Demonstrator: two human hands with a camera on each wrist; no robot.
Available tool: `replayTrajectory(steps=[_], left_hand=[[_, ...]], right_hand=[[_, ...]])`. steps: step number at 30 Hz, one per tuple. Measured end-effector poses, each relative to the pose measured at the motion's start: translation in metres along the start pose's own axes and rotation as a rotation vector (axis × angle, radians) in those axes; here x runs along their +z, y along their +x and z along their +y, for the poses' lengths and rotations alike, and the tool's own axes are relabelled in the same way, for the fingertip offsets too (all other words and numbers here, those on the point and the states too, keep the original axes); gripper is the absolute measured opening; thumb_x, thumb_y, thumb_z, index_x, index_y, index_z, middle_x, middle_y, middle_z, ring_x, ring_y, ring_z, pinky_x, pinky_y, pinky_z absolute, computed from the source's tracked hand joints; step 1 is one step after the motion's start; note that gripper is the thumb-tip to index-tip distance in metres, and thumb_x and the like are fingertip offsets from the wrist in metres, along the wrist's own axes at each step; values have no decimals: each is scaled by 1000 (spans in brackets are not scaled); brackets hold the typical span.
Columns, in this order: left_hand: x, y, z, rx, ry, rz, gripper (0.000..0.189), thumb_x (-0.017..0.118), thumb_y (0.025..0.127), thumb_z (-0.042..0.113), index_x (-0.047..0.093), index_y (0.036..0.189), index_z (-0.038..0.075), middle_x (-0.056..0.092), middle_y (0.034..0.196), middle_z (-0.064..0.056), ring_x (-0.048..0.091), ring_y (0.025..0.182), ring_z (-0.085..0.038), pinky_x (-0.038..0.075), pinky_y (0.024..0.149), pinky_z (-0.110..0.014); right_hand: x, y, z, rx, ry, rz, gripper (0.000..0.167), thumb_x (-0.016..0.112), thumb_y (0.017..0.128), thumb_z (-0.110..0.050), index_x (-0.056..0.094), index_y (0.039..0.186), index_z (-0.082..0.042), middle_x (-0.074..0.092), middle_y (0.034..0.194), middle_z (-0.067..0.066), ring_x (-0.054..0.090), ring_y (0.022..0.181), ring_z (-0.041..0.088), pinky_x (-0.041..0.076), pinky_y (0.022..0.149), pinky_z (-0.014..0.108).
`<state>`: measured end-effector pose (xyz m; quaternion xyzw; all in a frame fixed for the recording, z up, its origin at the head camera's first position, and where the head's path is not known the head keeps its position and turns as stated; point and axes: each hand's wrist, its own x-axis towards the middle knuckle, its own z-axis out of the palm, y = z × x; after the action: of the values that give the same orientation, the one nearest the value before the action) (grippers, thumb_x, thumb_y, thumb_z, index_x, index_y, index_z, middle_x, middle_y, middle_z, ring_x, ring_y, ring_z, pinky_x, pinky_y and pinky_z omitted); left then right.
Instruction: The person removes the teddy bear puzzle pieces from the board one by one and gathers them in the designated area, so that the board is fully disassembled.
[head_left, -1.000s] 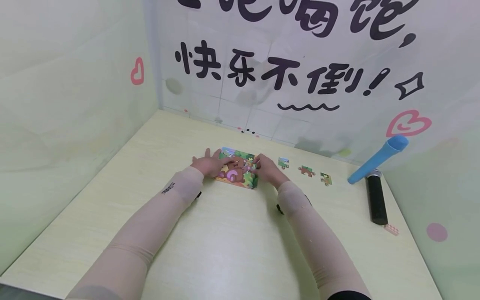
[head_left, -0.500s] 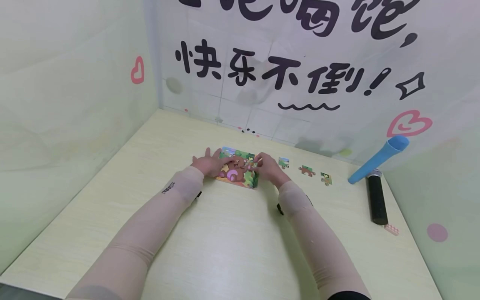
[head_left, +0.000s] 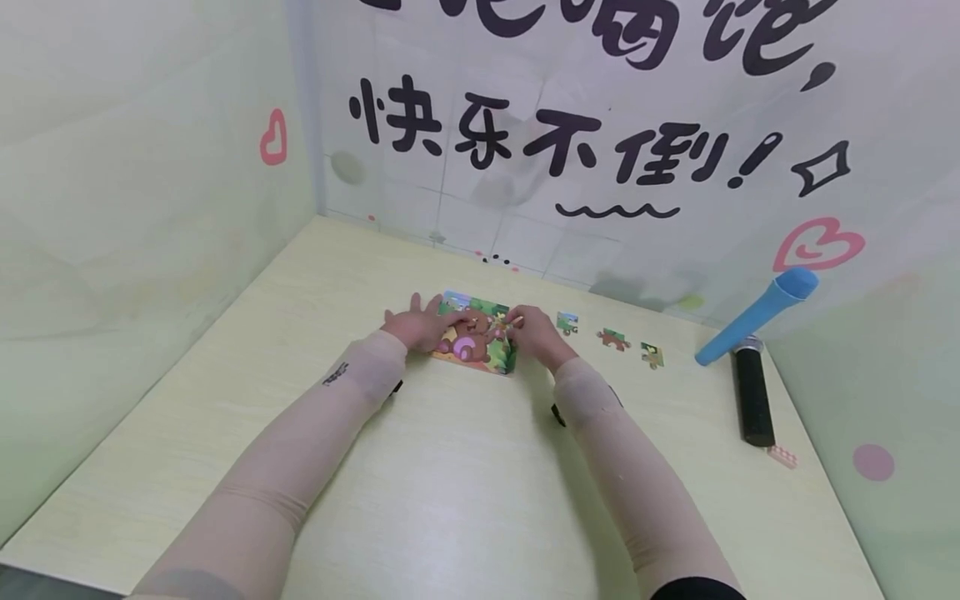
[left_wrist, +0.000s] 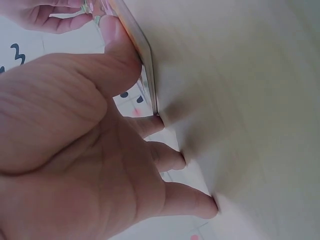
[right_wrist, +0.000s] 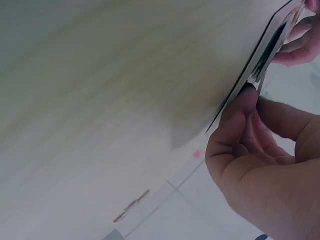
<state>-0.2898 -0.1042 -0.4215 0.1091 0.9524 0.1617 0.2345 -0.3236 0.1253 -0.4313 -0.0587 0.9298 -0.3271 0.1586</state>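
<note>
A jigsaw puzzle point(head_left: 467, 350) with a brown bear picture lies flat in its thin tray near the back of the table. My left hand point(head_left: 420, 327) is at its left side. The thumb rests on the picture, while the other fingers spread with their tips on the table, as the left wrist view shows. At the right edge, my right hand point(head_left: 535, 335) pinches a jigsaw piece point(right_wrist: 262, 81) between thumb and index finger. That piece tilts up from the puzzle; its picture is mostly hidden by the fingers.
To the right lie three loose jigsaw pieces: one blue-green point(head_left: 567, 322), one brown point(head_left: 614, 339) and one green-yellow point(head_left: 652, 356). Farther right, a blue flared tube point(head_left: 750, 325) leans on a black microphone point(head_left: 753, 400). A pink toy brick point(head_left: 782, 456) lies beside the microphone.
The right fingers shift very slightly at the puzzle's right edge, still pinching the piece. My left hand stays in place, and the loose pieces have not moved.
</note>
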Motion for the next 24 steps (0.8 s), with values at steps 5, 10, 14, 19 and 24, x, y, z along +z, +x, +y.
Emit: replayTrajectory(steps=[5,10,14,19,24], left_hand=[[1,2,-1,-1,8,1,64,36,110,15,14,162,44,-4,171,-12,-9,153,-46,7,111,-80],[0,2,0,-2,1,-2,63,35,110,16,14,162,42,-5,171,-11,-10,153,-45,6,111,-80],[0,3,0,-1,6,-5,64,36,109,15,13,162,42,-5,171,-12,-11,152,-46,6,111,-80],[-1,0,2,-5,12,4,63,34,110,16,13,163,40,-5,171,-11,-10,153,-45,7,112,-79],[0,-2,2,-9,-5,2,61,33,110,18,13,163,39,-5,171,-11,-10,153,-44,6,113,-78]], right_hand=[[0,-2,2,-30,-51,-53,34,70,97,-13,57,126,-2,58,108,15,54,94,25,49,80,35],[2,-3,0,-52,-115,-79,44,73,94,-11,51,131,1,59,112,15,55,97,24,50,86,37],[1,-5,-1,-49,-111,-78,45,73,95,-13,51,132,1,60,120,16,56,106,27,50,95,42],[-3,-7,1,-54,-30,-69,47,67,99,-16,52,140,2,57,133,20,55,121,32,48,104,46],[-3,-8,2,-32,61,-58,46,62,101,-9,50,144,1,57,134,22,56,122,34,51,102,44]])
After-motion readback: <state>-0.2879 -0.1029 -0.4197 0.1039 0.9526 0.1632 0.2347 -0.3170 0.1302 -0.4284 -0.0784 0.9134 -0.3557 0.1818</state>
